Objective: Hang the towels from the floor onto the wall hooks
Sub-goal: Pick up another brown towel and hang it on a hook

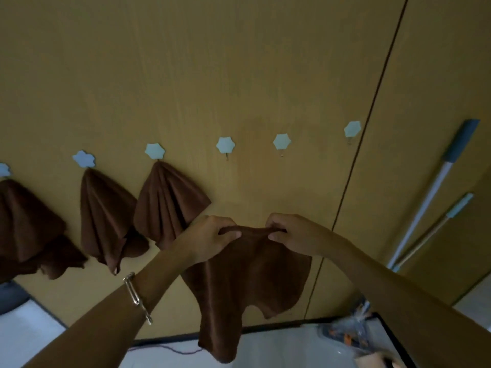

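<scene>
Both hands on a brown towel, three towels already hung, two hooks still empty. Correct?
No. The head view shows three empty hooks, not two. The left hand and right hand do grip the brown towel; three hung towels is right.

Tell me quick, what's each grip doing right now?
Left grip: pinches the top edge of the towel.
Right grip: pinches the same edge of the towel.

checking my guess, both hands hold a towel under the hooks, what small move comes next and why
Probably raise the towel, pinched at its top edge by the left hand and right hand, onto the bare hook just above. The taken hooks left of it already carry hung towels.
</scene>
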A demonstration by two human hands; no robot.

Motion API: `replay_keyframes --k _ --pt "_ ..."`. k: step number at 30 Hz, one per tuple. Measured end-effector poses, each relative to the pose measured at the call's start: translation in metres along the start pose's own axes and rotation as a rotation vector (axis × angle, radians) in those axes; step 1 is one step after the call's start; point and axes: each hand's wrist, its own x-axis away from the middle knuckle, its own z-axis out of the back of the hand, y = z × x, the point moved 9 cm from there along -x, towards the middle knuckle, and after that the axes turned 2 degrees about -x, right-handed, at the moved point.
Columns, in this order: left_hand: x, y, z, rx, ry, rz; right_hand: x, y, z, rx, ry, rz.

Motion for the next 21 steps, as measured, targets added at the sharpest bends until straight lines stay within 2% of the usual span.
replay_keyframes --k 6,13,21 --pt "-0.045 -0.029 0.015 -0.045 0.093 0.031 -0.066 0.012 0.023 0.006 -0.028 0.07" --pt "-0.078 -0.05 0.033 -0.064 0.2 0.086 -0.114 0.005 0.029 -0.098 -0.021 0.142" --pt "-0.112 -0.073 0.051 -0.105 0.196 0.066 -0.161 0.0 0.048 -0.047 0.113 0.17"
